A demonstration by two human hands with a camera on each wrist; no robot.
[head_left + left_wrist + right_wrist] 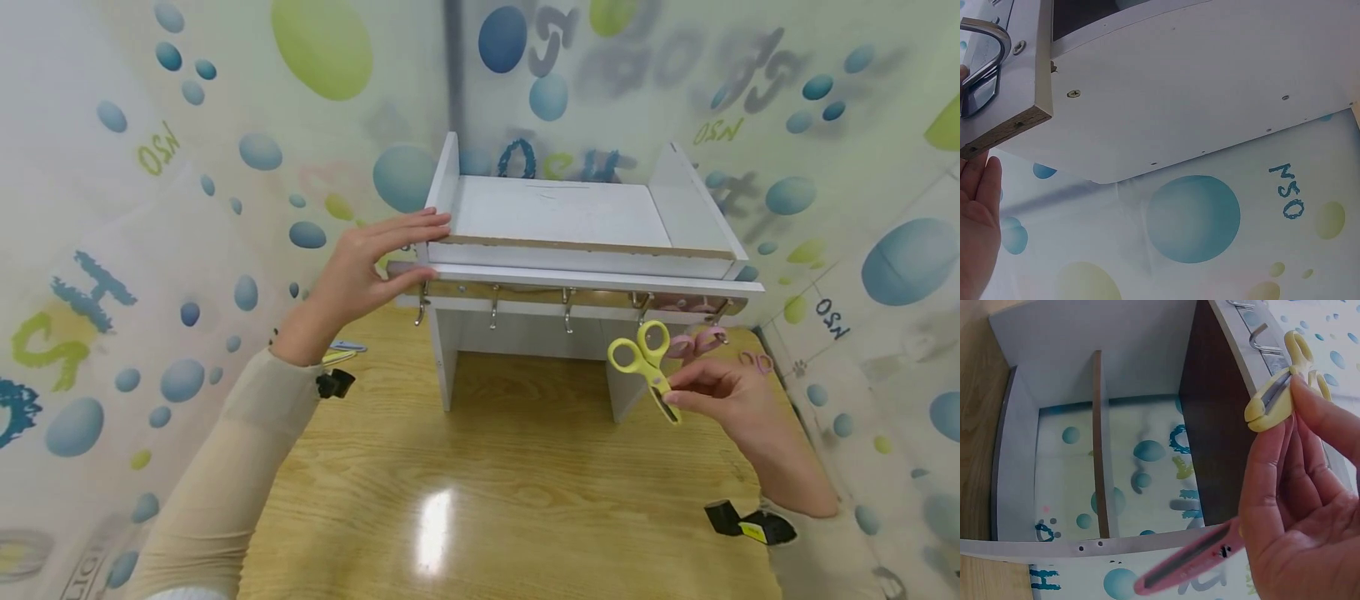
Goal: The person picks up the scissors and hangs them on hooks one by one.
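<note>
My left hand (363, 258) holds the left end of a white shelf unit (555, 275), fingers over the upper edge and thumb along the front rail. In the left wrist view the rail's raw end (1013, 131) lies between thumb and fingers. A row of metal hooks (567, 312) runs along the rail. My right hand (723, 396) pinches yellow scissors (647, 362) by the blade end, handles up, close in front of the right-hand hooks. Pink scissors (708, 338) are at the rightmost hook, partly behind the right hand; their blades (1191, 559) point down beside it.
The unit stands on a wood-grain table (450, 467) against walls printed with bubbles. Another pair of pink scissors (756, 361) lies at the right of the unit. Blue and yellow items (348, 346) lie behind my left wrist.
</note>
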